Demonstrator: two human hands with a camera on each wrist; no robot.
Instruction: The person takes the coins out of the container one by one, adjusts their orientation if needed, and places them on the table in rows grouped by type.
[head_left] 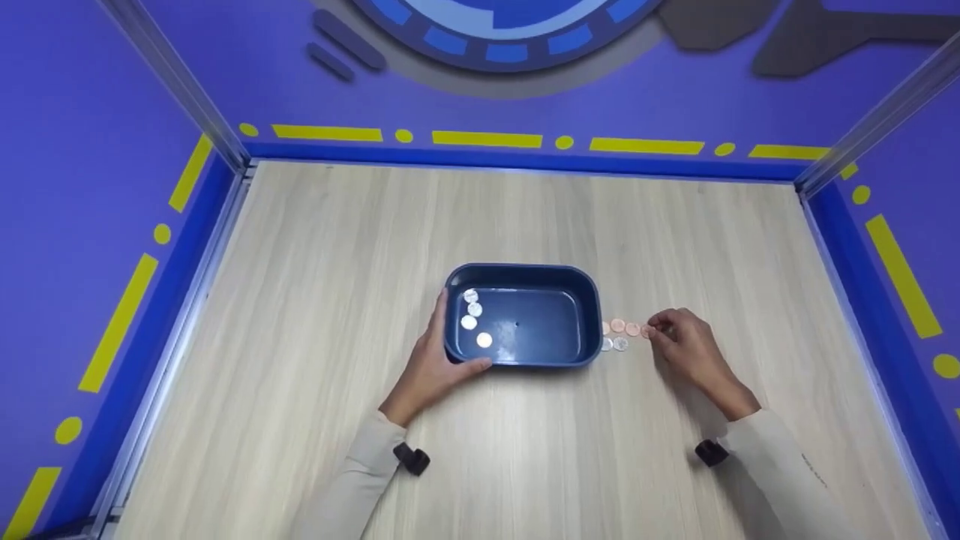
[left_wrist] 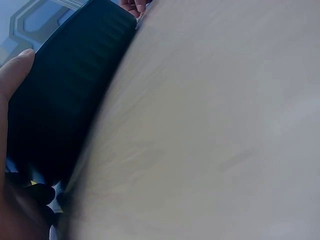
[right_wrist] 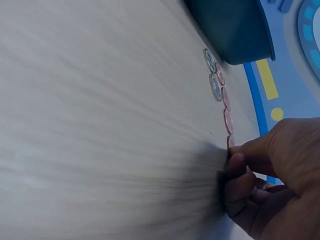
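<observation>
A dark blue rectangular plastic tub stands on the table, with several silver coins lying on its floor toward the left. My left hand grips the tub's left end, the thumb lying along the front rim. To the right of the tub runs a row of copper-coloured coins, with two silver coins just in front of them. My right hand pinches the copper coin at the right end of this row, its fingertips partly hiding it. In the left wrist view the tub wall looks dark.
The light wood-grain table is bounded by blue-purple panels at the back and both sides, with metal corner posts. Black straps or mounts sit at both wrists, over light sleeves.
</observation>
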